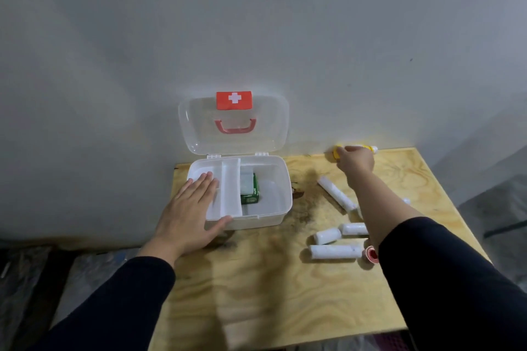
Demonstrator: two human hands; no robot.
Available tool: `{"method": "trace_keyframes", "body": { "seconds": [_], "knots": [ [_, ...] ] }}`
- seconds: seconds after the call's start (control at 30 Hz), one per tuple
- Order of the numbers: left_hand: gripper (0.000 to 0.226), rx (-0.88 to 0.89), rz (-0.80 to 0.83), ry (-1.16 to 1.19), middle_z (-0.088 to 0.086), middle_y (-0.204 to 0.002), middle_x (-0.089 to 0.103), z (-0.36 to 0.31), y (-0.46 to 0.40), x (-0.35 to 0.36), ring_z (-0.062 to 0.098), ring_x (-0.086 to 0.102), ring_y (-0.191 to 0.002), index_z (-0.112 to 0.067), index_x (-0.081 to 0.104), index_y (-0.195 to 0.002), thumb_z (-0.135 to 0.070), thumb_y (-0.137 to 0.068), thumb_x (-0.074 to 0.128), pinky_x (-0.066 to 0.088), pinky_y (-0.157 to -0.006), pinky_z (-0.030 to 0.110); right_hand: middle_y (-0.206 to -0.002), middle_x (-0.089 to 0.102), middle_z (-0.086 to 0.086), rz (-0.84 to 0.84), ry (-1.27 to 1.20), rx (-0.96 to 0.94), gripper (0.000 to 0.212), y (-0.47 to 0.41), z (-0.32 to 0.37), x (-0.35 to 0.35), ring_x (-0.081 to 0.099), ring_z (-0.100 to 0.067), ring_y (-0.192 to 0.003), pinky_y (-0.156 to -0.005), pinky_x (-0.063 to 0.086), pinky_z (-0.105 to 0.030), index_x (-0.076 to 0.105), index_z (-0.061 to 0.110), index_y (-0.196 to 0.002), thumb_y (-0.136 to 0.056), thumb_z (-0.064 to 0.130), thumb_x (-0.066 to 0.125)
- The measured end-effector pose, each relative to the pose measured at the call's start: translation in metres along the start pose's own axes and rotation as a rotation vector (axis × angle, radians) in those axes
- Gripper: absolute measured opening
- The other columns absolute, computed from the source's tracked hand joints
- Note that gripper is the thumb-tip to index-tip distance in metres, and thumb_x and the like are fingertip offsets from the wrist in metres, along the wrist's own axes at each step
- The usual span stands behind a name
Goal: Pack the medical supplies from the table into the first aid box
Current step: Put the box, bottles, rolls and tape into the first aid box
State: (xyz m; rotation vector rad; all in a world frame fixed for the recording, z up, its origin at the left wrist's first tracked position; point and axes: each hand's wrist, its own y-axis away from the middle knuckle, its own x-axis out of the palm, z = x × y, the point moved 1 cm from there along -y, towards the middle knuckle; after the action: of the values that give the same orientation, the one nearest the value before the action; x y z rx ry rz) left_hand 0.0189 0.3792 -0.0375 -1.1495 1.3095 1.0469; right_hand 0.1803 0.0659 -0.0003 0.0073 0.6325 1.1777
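Two hands are busy: the left hand [190, 208] lies flat, fingers spread, on the open first aid box [273, 194] at nine o'clock. The right hand [356, 161] at one o'clock closes around a yellow tube [337, 152]; white bandage rolls [335, 251] lie on the table [271, 279] at three o'clock.

1. Box [273, 218], centre of frame: smooth, translucent white plastic; clear glossy lid [199, 122].
2. Table [256, 279], lower right: grained plywood, matt, darkly smudged.
3. Rolls [333, 251], right: white, matt wrapping.
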Motion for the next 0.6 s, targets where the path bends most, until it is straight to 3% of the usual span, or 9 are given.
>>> {"method": "trace_keyframes", "body": {
  "seconds": [0.1,0.2,0.27,0.33,0.43,0.5,0.6],
  "knots": [
    [0.089,-0.005,0.008,-0.024,0.004,-0.156,0.012,0.001,0.000,0.000,0.013,0.006,-0.144,-0.010,0.018,-0.149,-0.073,-0.085,0.016,-0.003,-0.116,0.029,-0.125,0.061,-0.020,-0.008,-0.176,0.181,0.035,-0.027,-0.015,-0.011,0.058,-0.024,-0.087,-0.081,0.053,-0.036,0.057,0.000,-0.121,-0.090,0.016,0.056],
    [0.088,-0.013,0.022,-0.023,0.007,-0.155,0.019,0.000,-0.001,-0.001,0.016,0.016,-0.144,-0.007,0.024,-0.147,-0.071,-0.086,0.019,0.008,-0.117,0.034,-0.130,0.058,-0.014,-0.062,-0.361,0.302,0.038,-0.047,-0.018,-0.011,0.060,-0.029,-0.112,-0.096,0.051,-0.036,0.052,0.000,-0.126,-0.092,0.017,0.057],
    [0.087,-0.009,0.038,-0.022,0.007,-0.155,0.020,-0.001,-0.002,-0.001,0.017,0.016,-0.144,-0.008,0.024,-0.147,-0.070,-0.086,0.020,0.010,-0.116,0.035,-0.125,0.059,-0.011,-0.106,-0.486,0.402,0.042,-0.056,-0.016,-0.009,0.060,-0.026,-0.107,-0.093,0.048,-0.029,0.050,0.001,-0.127,-0.091,0.017,0.061],
    [0.087,-0.005,0.044,-0.027,0.007,-0.156,0.019,-0.001,-0.002,-0.002,0.017,0.016,-0.144,-0.008,0.023,-0.147,-0.070,-0.087,0.020,0.011,-0.116,0.037,-0.117,0.060,-0.013,-0.118,-0.518,0.433,0.045,-0.064,-0.014,-0.006,0.059,-0.024,-0.097,-0.092,0.049,-0.033,0.050,0.004,-0.126,-0.087,0.021,0.066],
    [0.086,-0.009,0.050,-0.027,0.008,-0.155,0.021,-0.001,-0.004,-0.003,0.018,0.018,-0.144,-0.007,0.025,-0.147,-0.068,-0.087,0.021,0.013,-0.116,0.038,-0.121,0.056,-0.012,-0.122,-0.512,0.476,0.054,-0.073,-0.009,-0.003,0.056,-0.028,-0.109,-0.101,0.047,-0.038,0.048,0.006,-0.128,-0.082,0.026,0.070],
    [0.085,-0.015,0.052,-0.025,0.008,-0.155,0.022,-0.001,-0.006,-0.004,0.017,0.018,-0.144,-0.007,0.025,-0.147,-0.068,-0.087,0.023,0.012,-0.117,0.037,-0.117,0.057,-0.011,-0.146,-0.477,0.507,0.044,-0.075,-0.005,-0.004,0.057,-0.028,-0.110,-0.098,0.049,-0.036,0.052,0.008,-0.115,-0.081,0.026,0.072],
    [0.085,-0.022,0.062,-0.040,0.008,-0.156,0.020,-0.002,-0.009,-0.003,0.017,0.016,-0.144,-0.008,0.025,-0.147,-0.067,-0.087,0.023,0.009,-0.117,0.035,-0.097,0.057,-0.009,-0.168,-0.486,0.498,0.034,-0.072,-0.005,-0.003,0.059,-0.027,-0.092,-0.085,0.055,-0.033,0.047,0.006,-0.093,-0.078,0.021,0.075]
  ]
}}
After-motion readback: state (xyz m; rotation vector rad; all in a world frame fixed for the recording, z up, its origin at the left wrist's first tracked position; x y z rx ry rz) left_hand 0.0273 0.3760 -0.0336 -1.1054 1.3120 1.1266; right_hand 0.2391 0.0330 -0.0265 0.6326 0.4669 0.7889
